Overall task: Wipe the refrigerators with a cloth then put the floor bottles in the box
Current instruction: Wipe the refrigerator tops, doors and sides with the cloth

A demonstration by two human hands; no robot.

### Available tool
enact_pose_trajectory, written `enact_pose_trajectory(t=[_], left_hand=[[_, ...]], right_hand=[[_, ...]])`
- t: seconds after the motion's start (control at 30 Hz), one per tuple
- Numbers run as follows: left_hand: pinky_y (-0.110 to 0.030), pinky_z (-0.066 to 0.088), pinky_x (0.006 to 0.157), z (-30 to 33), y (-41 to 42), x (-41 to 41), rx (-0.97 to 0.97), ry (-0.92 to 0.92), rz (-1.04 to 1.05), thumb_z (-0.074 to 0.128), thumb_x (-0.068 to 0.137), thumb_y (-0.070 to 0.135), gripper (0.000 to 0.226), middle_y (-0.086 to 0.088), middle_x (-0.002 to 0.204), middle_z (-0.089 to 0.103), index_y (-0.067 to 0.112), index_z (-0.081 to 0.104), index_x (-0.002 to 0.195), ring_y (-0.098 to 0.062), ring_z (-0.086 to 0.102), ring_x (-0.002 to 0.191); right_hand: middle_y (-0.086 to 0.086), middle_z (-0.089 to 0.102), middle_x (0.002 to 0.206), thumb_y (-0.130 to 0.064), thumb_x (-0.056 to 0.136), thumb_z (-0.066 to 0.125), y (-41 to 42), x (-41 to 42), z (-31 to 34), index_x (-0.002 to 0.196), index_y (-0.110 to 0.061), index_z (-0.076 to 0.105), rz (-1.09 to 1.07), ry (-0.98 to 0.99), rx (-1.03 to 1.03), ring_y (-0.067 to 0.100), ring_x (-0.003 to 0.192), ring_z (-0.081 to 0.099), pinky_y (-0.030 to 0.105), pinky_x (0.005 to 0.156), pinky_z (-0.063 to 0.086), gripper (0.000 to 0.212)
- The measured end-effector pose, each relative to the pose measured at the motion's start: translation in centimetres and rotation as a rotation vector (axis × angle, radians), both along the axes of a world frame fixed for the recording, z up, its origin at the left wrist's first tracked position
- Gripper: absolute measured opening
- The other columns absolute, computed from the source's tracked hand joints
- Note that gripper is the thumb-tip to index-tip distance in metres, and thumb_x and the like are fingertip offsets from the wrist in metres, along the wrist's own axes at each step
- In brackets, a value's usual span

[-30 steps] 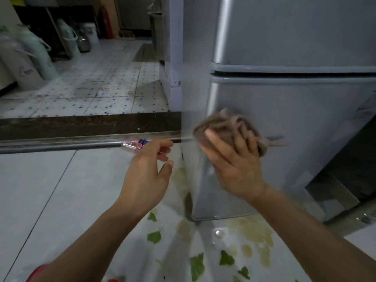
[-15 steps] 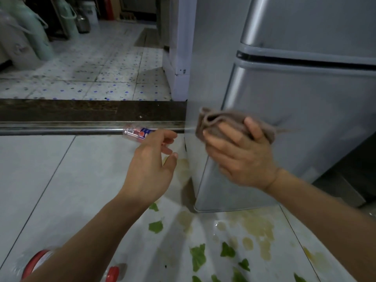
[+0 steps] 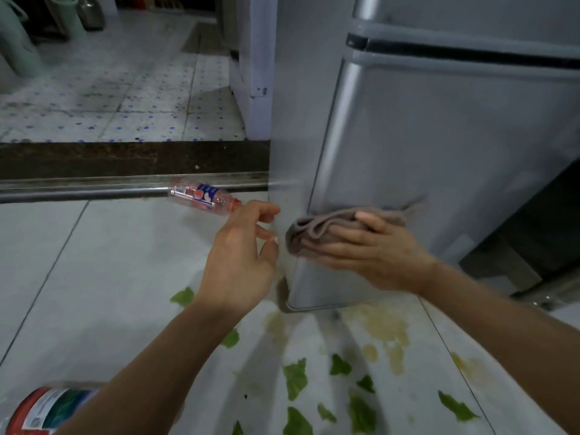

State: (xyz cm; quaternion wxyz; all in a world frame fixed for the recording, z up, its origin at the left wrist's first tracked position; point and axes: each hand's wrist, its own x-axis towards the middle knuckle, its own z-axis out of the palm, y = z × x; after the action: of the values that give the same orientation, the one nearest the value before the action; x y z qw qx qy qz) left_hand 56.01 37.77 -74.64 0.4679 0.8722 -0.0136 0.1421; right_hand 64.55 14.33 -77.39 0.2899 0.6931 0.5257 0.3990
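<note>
Pressing flat, fingers straight: right hand (image 3: 373, 249) on bunched brown cloth (image 3: 326, 229) against silver refrigerator (image 3: 439, 146), low at lower door's left edge. Relaxed, holding nothing: left hand (image 3: 241, 255), just beside cloth. On floor behind: clear bottle (image 3: 202, 196) on its side by metal rail (image 3: 94, 189).

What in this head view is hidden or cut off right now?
- Box: none in the head view.
- Container, bottom left: cut by the frame edge and the left arm, blurred.
- Bottle: label too small to read.
- Fridge door under the cloth: covered by the cloth and right hand.
</note>
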Motion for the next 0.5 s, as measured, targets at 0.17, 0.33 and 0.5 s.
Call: enact_pose_trajectory(t=[0.17, 0.33, 0.5], left_hand=[[-0.03, 0.05, 0.085, 0.1, -1.8, 0.6, 0.013, -0.008, 0.032, 0.053, 0.086, 0.002, 0.038, 0.01, 0.109, 0.055, 0.026, 0.051, 0.116, -0.002, 0.055, 0.09], [-0.035, 0.05, 0.08, 0.5, -4.6, 1.1, 0.076, -0.044, 0.037, 0.06, 0.085, 0.019, 0.028, 0.008, 0.106, 0.059, 0.025, 0.048, 0.11, -0.012, 0.058, 0.091], [-0.028, 0.037, 0.071, 0.7, -6.2, 1.7, 0.116, -0.011, 0.191, 0.061, 0.086, 0.027, 0.023, 0.004, 0.098, 0.059, 0.025, 0.041, 0.097, -0.018, 0.058, 0.087]], right_hand=[[-0.009, 0.035, 0.146, -0.023, 0.088, 0.053, -4.4, 0.3, 0.0, 0.142, -0.029, 0.036, -0.057, -0.01, 0.339, 0.026, 0.134, 0.029, 0.042, 0.116, 0.008, 0.057], [-0.005, 0.043, 0.141, -0.018, 0.077, 0.049, -6.0, -1.8, -5.1, 0.135, -0.025, 0.051, -0.222, 0.168, 0.208, 0.028, 0.119, 0.04, 0.047, 0.105, 0.026, 0.058], [-0.004, 0.05, 0.14, -0.007, 0.094, 0.038, -6.3, -2.3, -2.4, 0.129, -0.025, 0.059, -0.075, 0.151, 0.268, 0.023, 0.119, 0.042, 0.043, 0.104, 0.035, 0.045]])
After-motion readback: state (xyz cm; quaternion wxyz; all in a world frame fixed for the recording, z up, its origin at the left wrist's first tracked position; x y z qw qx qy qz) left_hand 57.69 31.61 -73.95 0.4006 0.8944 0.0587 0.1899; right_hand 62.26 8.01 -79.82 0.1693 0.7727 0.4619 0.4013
